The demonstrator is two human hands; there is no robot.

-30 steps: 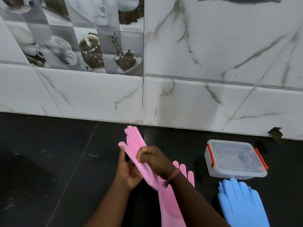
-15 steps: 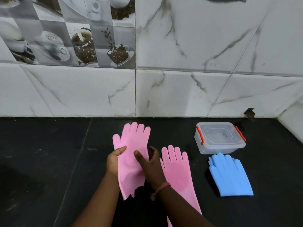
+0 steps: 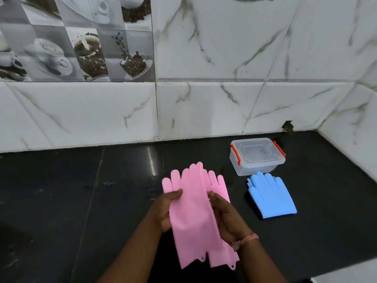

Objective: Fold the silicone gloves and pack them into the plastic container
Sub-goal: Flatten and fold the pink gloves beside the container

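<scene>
Holding, head view: both hands gripped the pink gloves (image 3: 193,217), stacked one on the other above the black tabletop (image 3: 81,201).
Left hand (image 3: 165,211): its fingers (image 3: 173,194) were clenched on the left edge of the stack, thumb on top.
Right hand (image 3: 228,217): its fingers (image 3: 212,196) were grasping the right edge of the pink pair; a pink band (image 3: 247,238) circled the wrist.
Pink pair: fingertips pointed toward the wall (image 3: 204,109), cuffs hung toward the person.
Blue gloves (image 3: 269,194): lay flat on the tabletop to the right, apart from the hands.
Plastic container (image 3: 257,158): clear, lid on, orange clips at both ends, just behind the blue gloves, near the wall.
</scene>
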